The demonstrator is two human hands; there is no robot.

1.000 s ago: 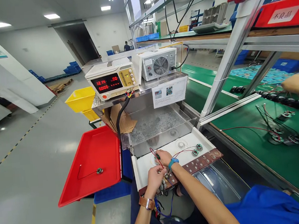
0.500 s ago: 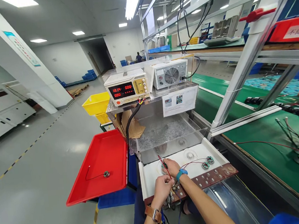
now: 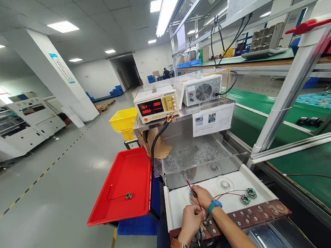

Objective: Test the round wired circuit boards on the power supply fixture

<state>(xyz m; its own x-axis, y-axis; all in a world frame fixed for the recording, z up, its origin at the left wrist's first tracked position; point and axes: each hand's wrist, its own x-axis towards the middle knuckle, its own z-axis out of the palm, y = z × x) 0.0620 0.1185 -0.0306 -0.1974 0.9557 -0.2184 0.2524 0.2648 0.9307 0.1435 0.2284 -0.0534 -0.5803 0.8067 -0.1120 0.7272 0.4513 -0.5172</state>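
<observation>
My left hand, with a brown watch strap at its wrist, pinches a thin red wire close to the terminals on a brown perforated strip. Just beyond it, my right hand is closed around a small round motor part with a green circuit board, largely covered by the fingers. Both hands are over the front of a white tray. Two similar motor parts lie in that tray to the right, with red wires running toward my right wrist.
A power supply with lit red digits and a grey unit with a fan stand on the metal shelf ahead. The red tray at left holds one wired motor part. A slanted white post rises at right beside the green bench.
The camera view has turned left and slightly up, so the scene sits farther right and lower. Both hands keep their grips at the tray's front. The digits on the power supply differ.
</observation>
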